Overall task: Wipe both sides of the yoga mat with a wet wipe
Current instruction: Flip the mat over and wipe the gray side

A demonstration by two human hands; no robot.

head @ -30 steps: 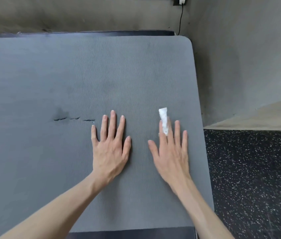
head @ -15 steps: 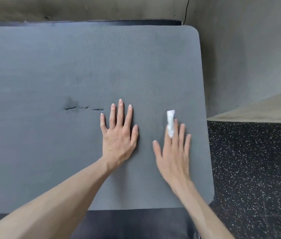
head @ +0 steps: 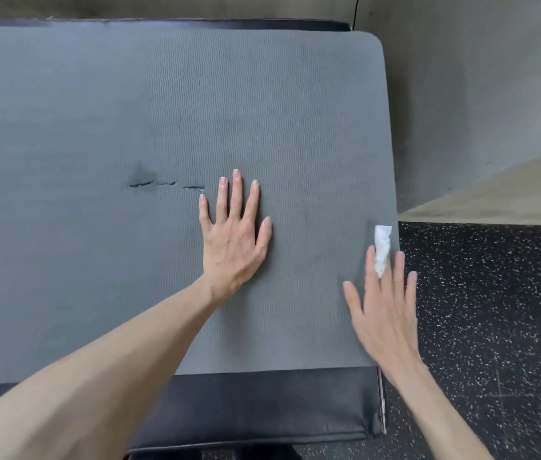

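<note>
The grey yoga mat (head: 129,111) lies flat over a black padded bench, its ribbed surface facing up and a short tear near the middle. My left hand (head: 234,230) presses flat on the mat with fingers spread, just right of the tear. My right hand (head: 383,310) lies flat at the mat's right edge with straight fingers. A twisted white wet wipe (head: 382,247) sticks out between its index and middle fingers, the tip resting on the mat's edge.
The black bench pad (head: 262,403) shows below the mat's near edge. Speckled black rubber flooring (head: 494,327) lies to the right. A grey wall (head: 478,94) rises behind and to the right, with a cable hanging at the top.
My right hand has slid with the wipe from the mat's middle-right out to its right edge. My left hand has stayed pressed flat near the tear.
</note>
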